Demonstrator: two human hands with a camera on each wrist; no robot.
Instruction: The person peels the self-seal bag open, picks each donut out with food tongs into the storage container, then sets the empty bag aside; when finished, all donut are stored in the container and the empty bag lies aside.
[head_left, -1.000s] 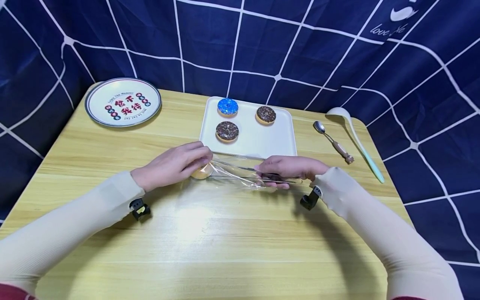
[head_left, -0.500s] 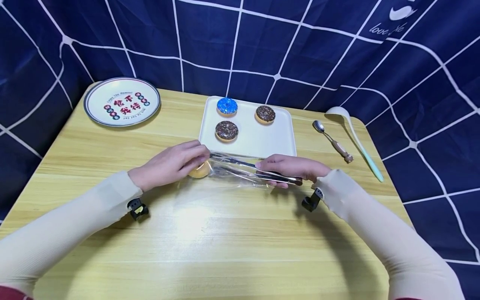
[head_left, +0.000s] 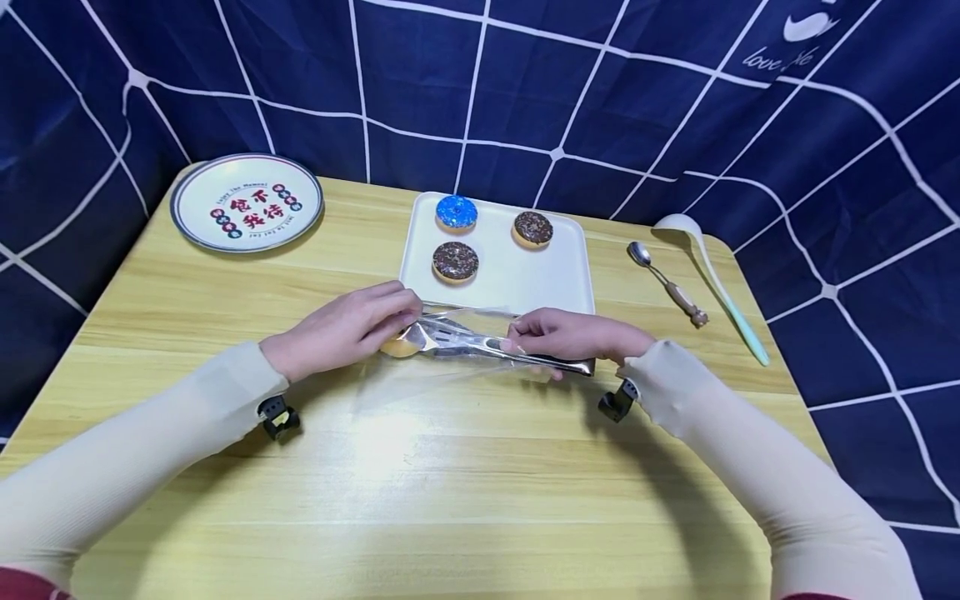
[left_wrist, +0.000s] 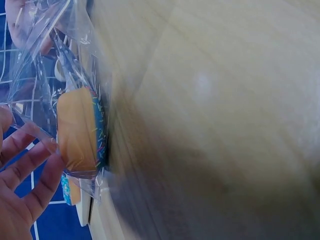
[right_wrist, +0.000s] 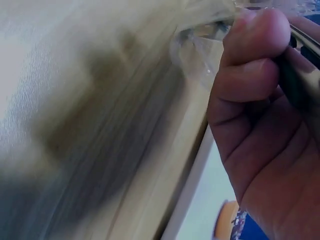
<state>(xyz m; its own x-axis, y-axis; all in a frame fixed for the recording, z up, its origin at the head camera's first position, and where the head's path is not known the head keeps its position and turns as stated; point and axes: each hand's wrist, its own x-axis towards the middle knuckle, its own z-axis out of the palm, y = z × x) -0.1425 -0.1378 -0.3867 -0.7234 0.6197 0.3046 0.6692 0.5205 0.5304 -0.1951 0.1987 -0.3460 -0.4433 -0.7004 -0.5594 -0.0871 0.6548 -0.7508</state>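
My left hand (head_left: 341, 330) pinches a clear plastic bag (left_wrist: 42, 90) over the front middle of the table. Inside the bag is a doughnut (left_wrist: 77, 131) with an orange-tan base and blue, sprinkled icing, tilted on its side in the left wrist view; from the head only its pale base shows under my left fingers. From the right, my right hand (head_left: 573, 335) grips metal tongs (head_left: 461, 340), whose slotted head lies within the bag near the doughnut. Whether the tongs touch the doughnut I cannot tell.
Behind the hands, a white tray (head_left: 528, 279) bears a blue doughnut (head_left: 456, 213) and two chocolate ones (head_left: 455, 262). A printed plate (head_left: 247, 204) stands back left. At right lie a spoon (head_left: 666, 283) and a ladle (head_left: 716, 279). A blue checked cloth (head_left: 420, 75) encloses the table.
The tongs have turned in my right hand, so their slotted head now shows beside the doughnut. My right hand has shifted slightly left; my left hand has hardly moved.
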